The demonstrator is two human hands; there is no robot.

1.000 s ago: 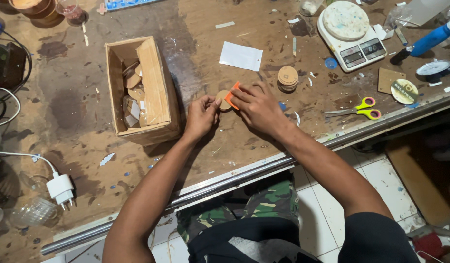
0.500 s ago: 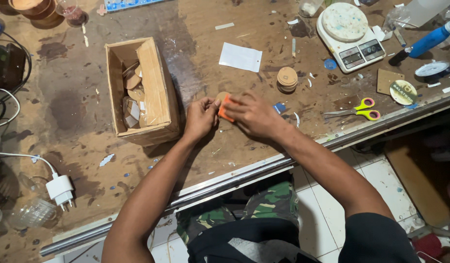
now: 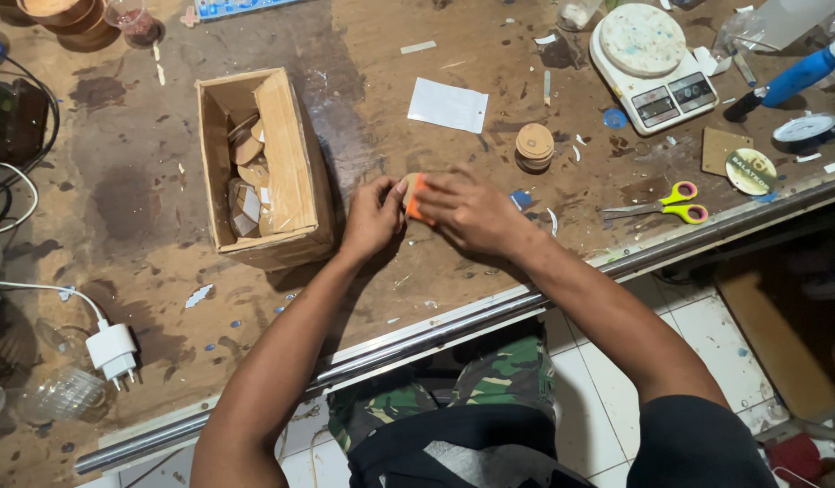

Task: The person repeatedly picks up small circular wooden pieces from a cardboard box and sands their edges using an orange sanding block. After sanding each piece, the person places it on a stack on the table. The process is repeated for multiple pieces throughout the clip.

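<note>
A small round wooden disc [image 3: 408, 185] is pinched at its left edge by the fingers of the left hand [image 3: 372, 217], low over the worn table [image 3: 146, 199]. An orange strip-like piece [image 3: 415, 201] is pressed against the disc by the right hand [image 3: 467, 212], whose fingers are closed over it; how much of the disc is covered cannot be told, since most of it is hidden beneath the fingers.

The hold is judged to be narrow on both sides, so a slip could be caused by uneven pressure: the disc might be pushed out of the left pinch and dropped onto the table just below the grip. The orange piece could also be set askew if it is shifted while pressed.

Just to the left of the grip an open cardboard box [image 3: 295, 163] with more discs is seen; it could be knocked by the left wrist. Up and to the right of the grip a stack of discs [image 3: 534, 145] could be toppled by the right hand, while the scissors [image 3: 666, 203] farther right are kept well apart.
</note>
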